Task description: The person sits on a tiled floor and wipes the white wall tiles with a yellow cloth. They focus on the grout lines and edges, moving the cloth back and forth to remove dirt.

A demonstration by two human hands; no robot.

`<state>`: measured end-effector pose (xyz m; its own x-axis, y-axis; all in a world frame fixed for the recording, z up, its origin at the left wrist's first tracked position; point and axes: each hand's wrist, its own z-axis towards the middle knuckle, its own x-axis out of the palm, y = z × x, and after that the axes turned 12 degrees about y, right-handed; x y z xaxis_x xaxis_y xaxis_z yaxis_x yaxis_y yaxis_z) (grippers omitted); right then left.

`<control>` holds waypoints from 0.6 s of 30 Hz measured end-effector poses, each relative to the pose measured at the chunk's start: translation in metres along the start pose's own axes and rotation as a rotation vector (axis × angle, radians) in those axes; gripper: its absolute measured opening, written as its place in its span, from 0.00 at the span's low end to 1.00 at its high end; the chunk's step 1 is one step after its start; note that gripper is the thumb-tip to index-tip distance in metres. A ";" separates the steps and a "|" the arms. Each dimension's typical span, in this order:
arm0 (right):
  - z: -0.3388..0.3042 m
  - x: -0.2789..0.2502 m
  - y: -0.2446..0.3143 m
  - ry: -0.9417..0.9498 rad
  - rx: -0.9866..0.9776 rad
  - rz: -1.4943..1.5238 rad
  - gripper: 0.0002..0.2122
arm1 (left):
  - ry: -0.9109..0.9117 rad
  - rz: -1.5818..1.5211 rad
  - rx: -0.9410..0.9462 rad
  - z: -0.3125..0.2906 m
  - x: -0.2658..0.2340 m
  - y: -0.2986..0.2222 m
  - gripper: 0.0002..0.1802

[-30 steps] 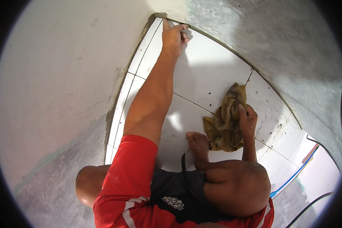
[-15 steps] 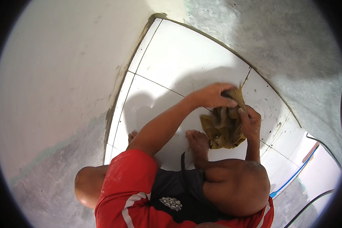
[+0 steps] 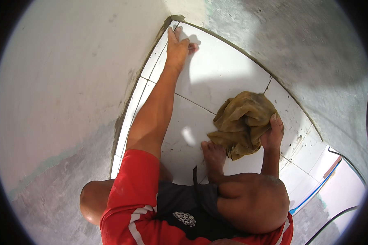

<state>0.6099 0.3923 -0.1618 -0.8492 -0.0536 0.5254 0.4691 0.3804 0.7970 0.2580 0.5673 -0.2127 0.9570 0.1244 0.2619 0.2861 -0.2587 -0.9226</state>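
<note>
White tiles (image 3: 229,81) cover the floor, seen from above and bounded by grey plastered walls (image 3: 69,90) that meet in a corner at the top of the view. Left hand (image 3: 178,47): arm stretched fully forward, palm down with the fingers held together, resting on the tile close to the corner, where the grout line runs along the wall base; it holds nothing that can be seen. Right hand (image 3: 272,136): closed on the right edge of a crumpled, tan-brown rag (image 3: 242,122), pressing it against the floor. The rag lies bunched on the tiles right of centre, across a grout joint, well apart from the left hand. Bare foot (image 3: 212,153): planted on the tile just beside the rag's lower left edge, toes nearly touching the cloth. The person crouches, one knee (image 3: 253,204) raised in the lower middle of the view, wearing a red sleeve (image 3: 131,192) and dark shorts (image 3: 184,204). A blue cable (image 3: 315,190) and a black cable (image 3: 335,218) run along the floor at the lower right.
</note>
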 end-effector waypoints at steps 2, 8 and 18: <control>0.000 -0.003 -0.004 0.004 0.018 -0.025 0.19 | -0.017 -0.009 0.005 0.014 -0.004 -0.001 0.48; 0.003 -0.001 -0.005 -0.038 0.062 -0.040 0.18 | -0.038 -0.005 0.050 0.032 0.005 0.004 0.46; 0.002 0.026 0.024 0.062 0.138 -0.967 0.11 | -0.153 0.196 -0.110 0.031 0.010 0.000 0.46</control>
<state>0.5989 0.4016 -0.1293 -0.8364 -0.4458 -0.3188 -0.4587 0.2511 0.8524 0.2663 0.5982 -0.2188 0.9788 0.2028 0.0282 0.1078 -0.3932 -0.9131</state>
